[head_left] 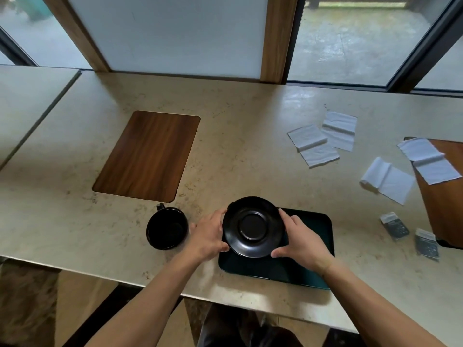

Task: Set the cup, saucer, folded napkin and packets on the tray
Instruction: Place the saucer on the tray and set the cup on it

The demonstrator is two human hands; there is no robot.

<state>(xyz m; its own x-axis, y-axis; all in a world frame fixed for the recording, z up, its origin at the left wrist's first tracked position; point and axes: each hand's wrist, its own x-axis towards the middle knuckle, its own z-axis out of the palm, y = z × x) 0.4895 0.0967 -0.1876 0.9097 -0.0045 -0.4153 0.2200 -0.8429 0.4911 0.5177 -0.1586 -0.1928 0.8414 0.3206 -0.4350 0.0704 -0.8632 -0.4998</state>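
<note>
A black saucer (253,226) is held between both hands over the left end of a dark green tray (314,236) near the table's front edge. My left hand (208,234) grips its left rim and my right hand (304,240) grips its right rim. Whether the saucer rests on the tray or hovers just above it I cannot tell. A black cup (166,227) stands on the table left of my left hand, handle pointing away. Several white napkins (313,141) lie spread at the right. Two grey packets (394,225) lie near the right edge.
A wooden inlay panel (147,156) sits flush in the beige stone tabletop at the left. A second wooden panel (446,196) at the far right lies partly under a napkin (428,160). Windows run behind the table. The table's front edge is close to my body.
</note>
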